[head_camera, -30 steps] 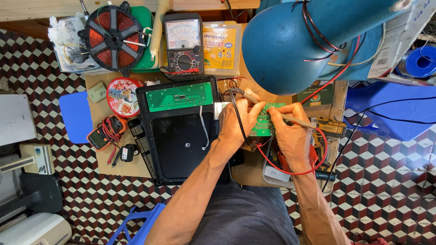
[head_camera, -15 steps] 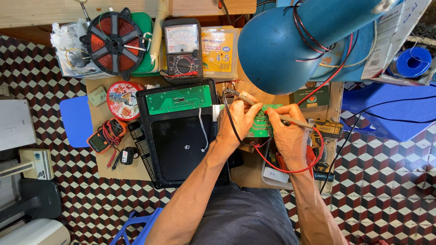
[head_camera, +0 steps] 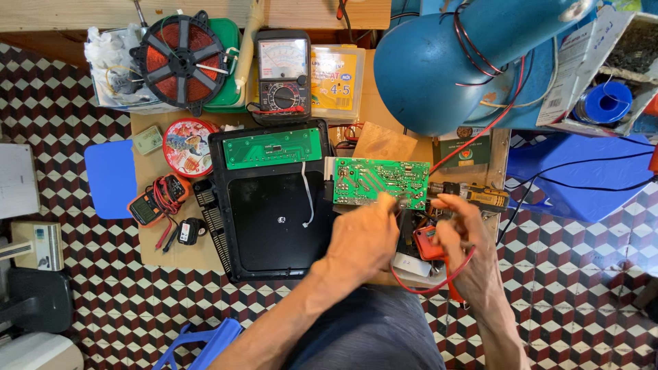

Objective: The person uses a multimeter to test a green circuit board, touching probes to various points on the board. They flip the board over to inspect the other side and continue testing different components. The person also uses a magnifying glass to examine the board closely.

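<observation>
Head view, left hand (head_camera: 363,240) covering circuit board (head_camera: 380,181) edge, right hand (head_camera: 462,236) blurred.

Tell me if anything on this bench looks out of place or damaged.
Nothing looks damaged or spilled. The black appliance lies opened up, and its green circuit board sits loose beside it, touched by the left hand.

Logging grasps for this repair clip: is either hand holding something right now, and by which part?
Left hand touches the green circuit board at its lower edge; whether it pinches it cannot be told. Right hand is blurred, open-fingered, holding nothing visible.
</observation>
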